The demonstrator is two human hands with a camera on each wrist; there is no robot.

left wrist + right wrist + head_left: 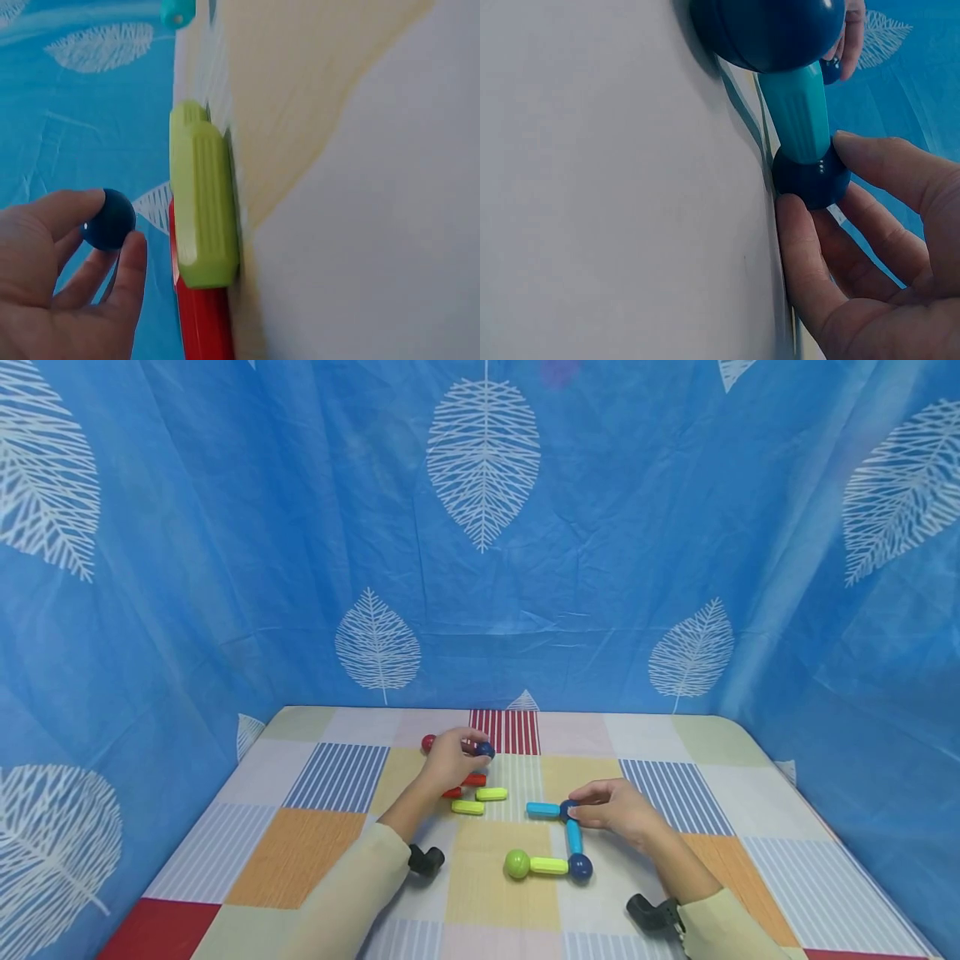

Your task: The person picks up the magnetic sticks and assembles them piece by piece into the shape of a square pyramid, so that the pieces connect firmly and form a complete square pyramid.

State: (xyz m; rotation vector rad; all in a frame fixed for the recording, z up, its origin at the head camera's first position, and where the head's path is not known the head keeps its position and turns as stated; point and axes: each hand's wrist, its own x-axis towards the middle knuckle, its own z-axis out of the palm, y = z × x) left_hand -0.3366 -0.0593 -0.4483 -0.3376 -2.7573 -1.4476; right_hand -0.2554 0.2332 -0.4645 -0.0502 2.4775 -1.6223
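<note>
Near the back of the table my left hand pinches a dark blue ball between thumb and fingers. My right hand grips another dark blue ball, which joins two light blue sticks. One light blue stick points left from it; the other stick runs toward the front to a third dark blue ball. From there a yellow-green stick leads left to a green ball. These parts form an open, angled chain on the cloth.
Below my left hand lie loose yellow-green sticks and red sticks. A red ball sits just left of that hand. A patchwork cloth covers the table, and a blue leaf-print curtain hangs around it.
</note>
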